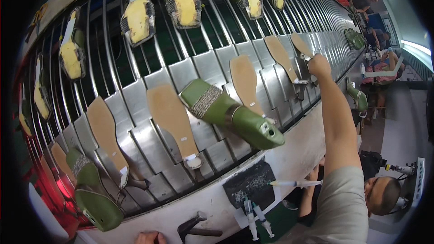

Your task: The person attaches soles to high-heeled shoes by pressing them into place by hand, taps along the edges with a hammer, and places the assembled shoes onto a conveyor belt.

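My right hand point(320, 66) reaches far across to the conveyor and is closed on the heel end of a tan sole point(301, 45). More tan soles lie flat in a row: one point(282, 58) just left of that hand, others point(244, 81) point(171, 113) point(106, 126) further left, some with heels showing. A green shoe last with a woven strap point(246, 124) lies across the conveyor's near edge. My left hand point(150, 238) rests at the workbench edge, mostly cut off below, its grip hidden. Beside it lies a hammer point(194, 228).
Yellow-bottomed shoes point(138, 16) hang along the conveyor's far rail point(104, 40). Another green last point(92, 194) is at lower left. Syringes point(251, 219) lie by a dark pad point(248, 183). A person point(384, 194) sits close at right, with a hand point(312, 176) near an upper syringe.
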Demonstrator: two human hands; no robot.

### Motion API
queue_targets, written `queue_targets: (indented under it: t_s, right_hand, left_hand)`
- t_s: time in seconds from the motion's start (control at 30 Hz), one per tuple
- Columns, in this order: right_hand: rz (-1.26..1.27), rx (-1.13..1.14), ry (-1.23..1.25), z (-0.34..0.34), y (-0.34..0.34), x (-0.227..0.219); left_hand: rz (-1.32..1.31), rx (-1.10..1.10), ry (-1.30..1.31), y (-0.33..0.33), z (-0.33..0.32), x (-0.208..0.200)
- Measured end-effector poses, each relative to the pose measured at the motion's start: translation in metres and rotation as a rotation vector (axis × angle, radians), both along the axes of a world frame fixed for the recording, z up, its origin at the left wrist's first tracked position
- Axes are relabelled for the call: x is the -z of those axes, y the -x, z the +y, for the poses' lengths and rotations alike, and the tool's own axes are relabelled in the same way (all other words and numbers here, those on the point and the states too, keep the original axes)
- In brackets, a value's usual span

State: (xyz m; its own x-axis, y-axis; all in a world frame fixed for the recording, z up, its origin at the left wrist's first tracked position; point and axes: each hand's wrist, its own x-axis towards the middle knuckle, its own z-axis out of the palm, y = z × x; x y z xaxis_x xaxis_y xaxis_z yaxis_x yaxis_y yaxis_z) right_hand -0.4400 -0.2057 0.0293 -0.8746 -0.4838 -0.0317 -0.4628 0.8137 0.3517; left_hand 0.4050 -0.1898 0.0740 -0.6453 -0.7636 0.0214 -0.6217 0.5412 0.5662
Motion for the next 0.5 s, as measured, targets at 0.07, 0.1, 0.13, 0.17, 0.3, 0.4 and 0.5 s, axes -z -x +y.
queue_targets:
  t_s: [0.07,0.1,0.13,0.17,0.3,0.4,0.5]
  right_hand:
    - [0.044,0.059,0.145,-0.017,0.023,-0.009]
    - [0.057,0.014,0.231,-0.025,0.048,-0.018]
    - [0.071,-0.034,0.317,-0.037,0.070,-0.025]
    - [0.032,-0.114,0.366,-0.057,0.086,-0.028]
    - [-0.165,-0.227,0.440,-0.191,0.064,-0.031]
    - [-0.184,-0.394,0.208,-0.275,0.041,-0.004]
    - [0.031,-0.267,0.333,-0.279,0.027,0.005]
  left_hand:
    - [-0.070,-0.014,-0.037,0.000,0.001,0.001]
    - [-0.064,-0.008,-0.045,0.001,-0.001,0.002]
    - [-0.085,-0.005,-0.074,0.003,-0.003,0.003]
    - [-0.111,-0.008,-0.102,0.004,-0.003,0.003]
    - [-0.182,-0.065,-0.055,0.004,0.007,-0.009]
    - [-0.203,-0.135,-0.054,0.002,0.017,-0.009]
    - [-0.253,-0.120,-0.163,-0.020,0.025,0.007]
